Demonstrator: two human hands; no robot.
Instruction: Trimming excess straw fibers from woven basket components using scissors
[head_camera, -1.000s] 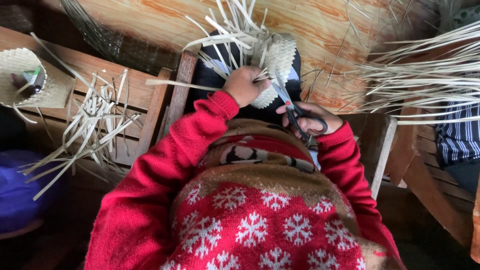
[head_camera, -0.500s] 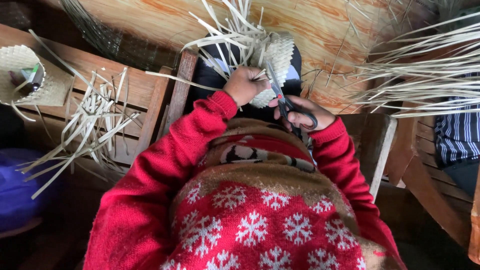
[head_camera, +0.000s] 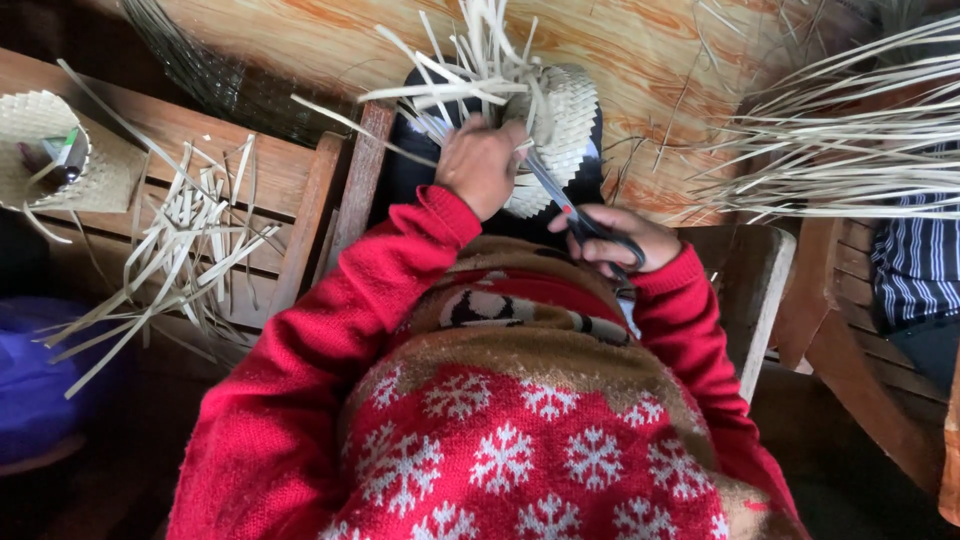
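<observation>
My left hand (head_camera: 482, 163) grips a small woven straw basket (head_camera: 560, 128) with loose pale strips (head_camera: 470, 60) sticking out of its top. My right hand (head_camera: 618, 238) holds black-handled scissors (head_camera: 585, 222), and their blades point up-left to the basket's lower edge beside my left hand. Both arms wear red knitted sleeves with a snowflake pattern.
A wooden bench (head_camera: 300, 190) at left carries a heap of cut straw strips (head_camera: 185, 240) and a small woven tray (head_camera: 45, 145) with small items in it. A big bundle of long strips (head_camera: 850, 130) lies at right. A person in striped cloth (head_camera: 915, 260) sits at the right edge.
The scissors and my right hand have moved slightly up toward the basket. My left hand has kept its hold on the basket.
</observation>
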